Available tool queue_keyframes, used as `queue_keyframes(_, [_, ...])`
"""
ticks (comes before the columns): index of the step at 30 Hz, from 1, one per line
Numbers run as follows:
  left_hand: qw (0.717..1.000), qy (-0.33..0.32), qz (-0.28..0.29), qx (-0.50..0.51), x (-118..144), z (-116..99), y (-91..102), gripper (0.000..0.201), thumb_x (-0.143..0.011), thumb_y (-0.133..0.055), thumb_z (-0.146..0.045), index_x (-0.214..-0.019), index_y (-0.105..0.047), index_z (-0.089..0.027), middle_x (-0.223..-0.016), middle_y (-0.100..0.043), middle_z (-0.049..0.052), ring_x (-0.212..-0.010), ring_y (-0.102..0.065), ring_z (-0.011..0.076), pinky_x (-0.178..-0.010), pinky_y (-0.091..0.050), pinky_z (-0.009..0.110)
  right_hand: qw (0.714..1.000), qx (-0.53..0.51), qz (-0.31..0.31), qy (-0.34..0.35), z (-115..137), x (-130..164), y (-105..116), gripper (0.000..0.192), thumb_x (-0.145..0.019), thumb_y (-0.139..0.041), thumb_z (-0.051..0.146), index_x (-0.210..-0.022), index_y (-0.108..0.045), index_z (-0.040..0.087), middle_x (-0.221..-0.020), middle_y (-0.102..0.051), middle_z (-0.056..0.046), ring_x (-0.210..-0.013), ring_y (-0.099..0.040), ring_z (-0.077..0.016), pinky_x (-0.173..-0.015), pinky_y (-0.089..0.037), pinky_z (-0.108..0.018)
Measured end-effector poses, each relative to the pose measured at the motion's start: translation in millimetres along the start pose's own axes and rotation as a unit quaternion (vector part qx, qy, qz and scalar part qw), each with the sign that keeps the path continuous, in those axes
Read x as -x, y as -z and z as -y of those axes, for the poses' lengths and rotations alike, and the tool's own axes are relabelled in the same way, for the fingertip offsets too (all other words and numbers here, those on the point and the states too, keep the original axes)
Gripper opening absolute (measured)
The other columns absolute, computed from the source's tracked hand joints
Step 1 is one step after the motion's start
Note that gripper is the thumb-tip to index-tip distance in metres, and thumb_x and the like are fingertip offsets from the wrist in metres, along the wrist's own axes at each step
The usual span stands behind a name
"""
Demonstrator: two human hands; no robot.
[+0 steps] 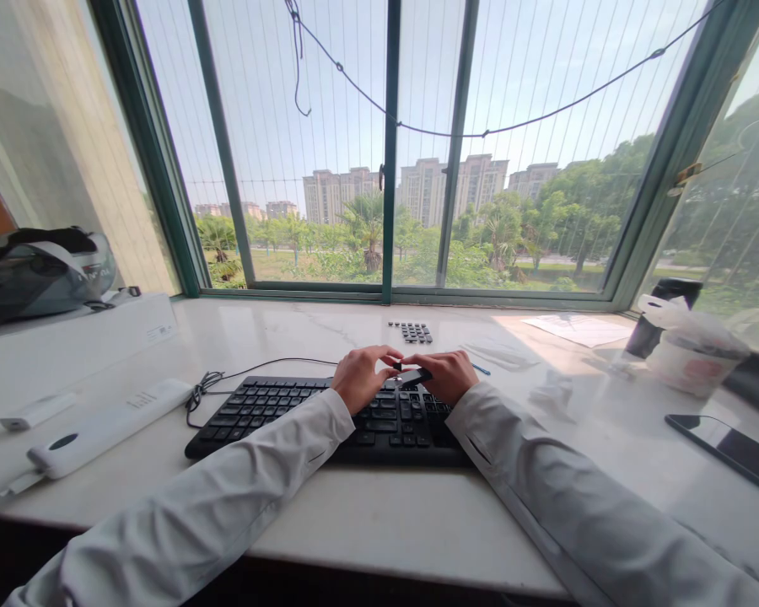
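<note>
— What is the person doing at the black keyboard (304,413)?

— Both hands meet over its right end. The left hand (359,377) and right hand (444,375) pinch a small dark tool (413,374) between their fingertips. Loose keycaps (416,332) sit just behind.

— Mid key-pulling, then?

— I'd say so. Next needs a straight, careful lift.

The keyboard (329,417) lies on the desk (379,523), near the middle. Both hands, left hand (359,377) and right hand (446,375), meet over its far right part. Loose keycaps (416,331) lie behind it. A phone (730,448) lies to the right, a cup (686,350) farther right, a helmet (38,270) far left.
</note>
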State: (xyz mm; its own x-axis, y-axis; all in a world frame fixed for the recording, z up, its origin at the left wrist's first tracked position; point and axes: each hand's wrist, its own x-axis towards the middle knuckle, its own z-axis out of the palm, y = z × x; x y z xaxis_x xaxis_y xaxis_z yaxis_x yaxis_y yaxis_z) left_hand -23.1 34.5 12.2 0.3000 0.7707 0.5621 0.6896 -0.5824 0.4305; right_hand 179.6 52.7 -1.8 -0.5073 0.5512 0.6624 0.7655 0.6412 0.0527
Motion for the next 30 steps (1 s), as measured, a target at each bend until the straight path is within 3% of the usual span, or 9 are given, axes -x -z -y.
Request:
queue_keyframes(6, [1.000, -0.013, -0.001, 0.000, 0.2, 1.4, 0.2, 0.024, -0.078, -0.068, -0.024, -0.102, -0.070, -0.027, -0.094, -0.073, -0.002, -0.077, -0.065, 0.0145, -0.069, -0.048, 0.024, 1.000, -0.002, 0.001, -0.003, -1.9, 0.6, -2.1, 0.027, -0.081, -0.060, 0.026, -0.104, -0.071, 0.034, -0.087, -0.076, 0.001, -0.075, -0.069, -0.0147, -0.059, -0.036, -0.023])
queue_keyframes(15, [1.000, -0.024, -0.016, -0.003, -0.2, 2.4, -1.4, 0.021, -0.082, -0.065, -0.028, -0.102, -0.070, -0.027, -0.099, -0.072, 0.000, -0.093, -0.066, 0.0186, -0.083, -0.050, 0.028, 1.000, 0.013, -0.009, -0.021, 0.1, -0.4, 0.0, 0.026, -0.081, -0.058, 0.028, -0.103, -0.072, 0.033, -0.089, -0.076, 0.001, -0.074, -0.069, -0.0145, -0.060, -0.037, -0.023])
queue_keyframes(22, [0.999, -0.020, -0.019, -0.032, 0.5, 4.5, -1.4, 0.021, -0.082, -0.065, -0.029, -0.103, -0.069, -0.028, -0.099, -0.072, -0.002, -0.090, -0.066, 0.0185, -0.077, -0.050, 0.027, 0.999, 0.016, 0.004, -0.036, 3.0, -1.3, 1.8, 0.024, -0.085, -0.056, 0.032, -0.102, -0.073, 0.034, -0.088, -0.076, 0.002, -0.074, -0.069, -0.0152, -0.058, -0.036, -0.024])
queue_keyframes(30, [0.992, 0.008, -0.080, -0.095, 1.6, -0.5, 2.7, 0.019, -0.086, -0.061, -0.033, -0.103, -0.067, -0.030, -0.105, -0.069, -0.002, -0.093, -0.065, 0.0192, -0.076, -0.048, 0.029, 0.993, 0.038, 0.045, -0.097, 1.7, -3.5, 7.0, 0.026, -0.080, -0.057, 0.029, -0.102, -0.072, 0.034, -0.087, -0.076, 0.001, -0.075, -0.069, -0.0185, -0.062, -0.038, -0.026])
